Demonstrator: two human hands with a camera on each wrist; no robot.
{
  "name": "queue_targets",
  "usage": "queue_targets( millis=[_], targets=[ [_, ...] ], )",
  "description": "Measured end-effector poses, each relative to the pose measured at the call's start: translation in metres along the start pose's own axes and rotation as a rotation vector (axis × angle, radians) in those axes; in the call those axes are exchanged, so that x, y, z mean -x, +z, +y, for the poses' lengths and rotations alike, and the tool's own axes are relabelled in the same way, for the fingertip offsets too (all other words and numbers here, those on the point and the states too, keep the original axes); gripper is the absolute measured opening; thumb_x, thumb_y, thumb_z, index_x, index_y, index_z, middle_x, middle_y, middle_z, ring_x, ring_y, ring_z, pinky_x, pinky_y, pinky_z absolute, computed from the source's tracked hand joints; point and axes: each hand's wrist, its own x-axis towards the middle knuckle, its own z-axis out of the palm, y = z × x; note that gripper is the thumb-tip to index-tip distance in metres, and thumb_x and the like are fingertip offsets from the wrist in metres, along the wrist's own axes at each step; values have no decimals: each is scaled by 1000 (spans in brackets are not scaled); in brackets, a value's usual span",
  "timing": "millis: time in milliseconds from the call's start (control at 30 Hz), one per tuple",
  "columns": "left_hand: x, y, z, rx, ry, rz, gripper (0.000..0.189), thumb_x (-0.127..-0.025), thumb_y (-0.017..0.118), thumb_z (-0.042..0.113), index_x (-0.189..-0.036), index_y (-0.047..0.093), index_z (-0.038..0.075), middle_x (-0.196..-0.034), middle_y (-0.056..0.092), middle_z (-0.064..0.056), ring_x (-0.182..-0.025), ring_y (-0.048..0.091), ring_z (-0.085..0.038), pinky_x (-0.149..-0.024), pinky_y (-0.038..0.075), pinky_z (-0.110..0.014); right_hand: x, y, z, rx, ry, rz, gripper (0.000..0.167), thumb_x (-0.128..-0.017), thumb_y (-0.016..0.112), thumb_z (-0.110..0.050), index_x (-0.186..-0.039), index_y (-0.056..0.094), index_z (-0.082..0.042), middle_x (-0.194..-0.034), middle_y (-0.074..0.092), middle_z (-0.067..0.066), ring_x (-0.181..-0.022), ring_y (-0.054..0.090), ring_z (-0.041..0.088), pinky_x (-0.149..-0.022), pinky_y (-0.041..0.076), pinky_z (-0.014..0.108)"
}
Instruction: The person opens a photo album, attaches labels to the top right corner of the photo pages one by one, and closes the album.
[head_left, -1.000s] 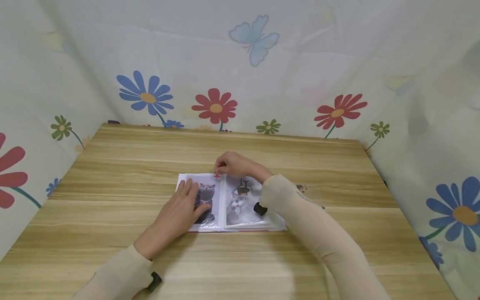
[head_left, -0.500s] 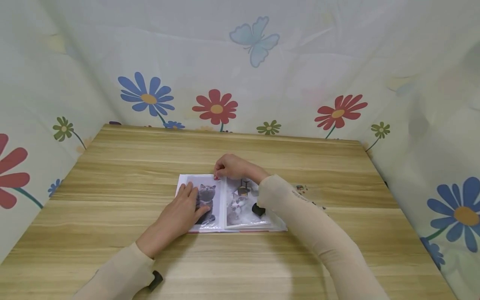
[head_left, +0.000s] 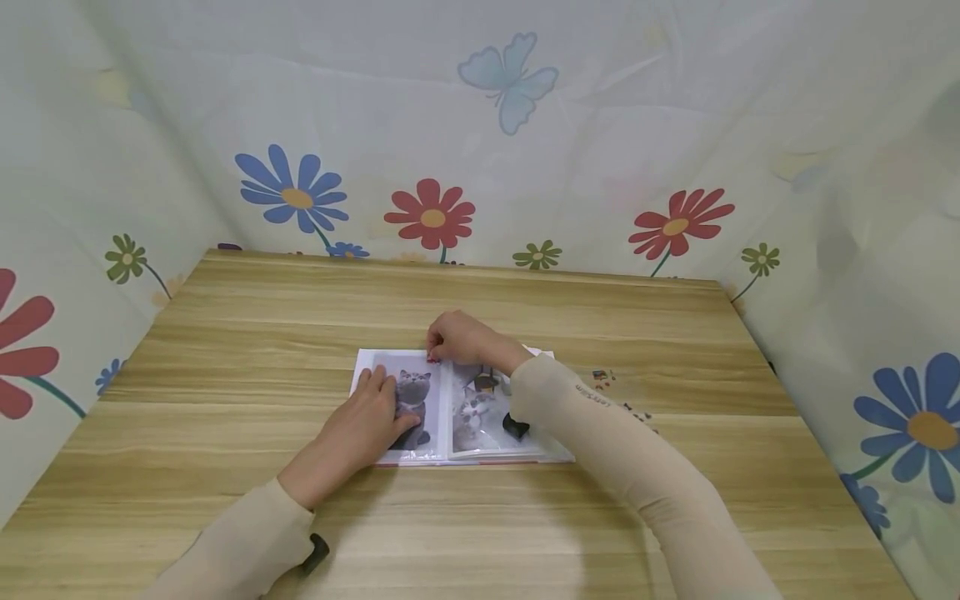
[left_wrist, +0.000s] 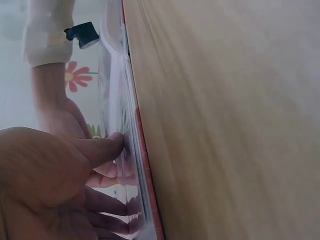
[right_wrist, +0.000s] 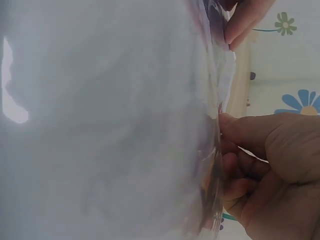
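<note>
A photo album (head_left: 445,417) lies spread on the table, with cat pictures under clear sleeves. My left hand (head_left: 366,421) rests on its left page with the fingers spread, beside the grey kitten photo (head_left: 414,392). Thumb and fingers of my right hand (head_left: 462,338) pinch a small red piece (head_left: 432,360), perhaps a sticker, at the upper right corner of that page, near the spine. Its shape is mostly hidden by the fingertips. Under my right wrist is the right page's photo (head_left: 472,412) of a pale cat. The right wrist view has the curled fingers against the clear sleeve edge (right_wrist: 212,150).
Several tiny coloured pieces (head_left: 602,377) lie on the wooden table (head_left: 480,525) right of the album, with more small dark bits (head_left: 637,411) near my right sleeve. A flowered cloth (head_left: 360,100) hangs behind the table and along its sides.
My right hand has shifted slightly down toward the page with the red piece, and less of the piece shows. The right forearm moved a little left, uncovering more tiny pieces. My left hand stays put.
</note>
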Motion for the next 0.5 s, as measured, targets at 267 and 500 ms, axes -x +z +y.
queue_targets(
  millis=[267,500],
  targets=[
    [-4,-5,2,-5,-7,-15,56,-92,79,32,-106,58,-17,-95,45,-17,-91,46,-34,-77,52,-49,-5,5,4,1,65,56,14,-96,75,-18,-85,77,-9,-78,69,-2,-70,55,12,-65,44,22],
    [-6,-9,4,-13,-25,-62,56,-92,79,33,-106,58,-17,-94,45,-17,-92,46,-34,-78,53,-50,3,2,2,5,24,93,16,-102,65,-12,-95,77,-5,-87,72,3,-79,62,17,-74,50,25]
  ],
)
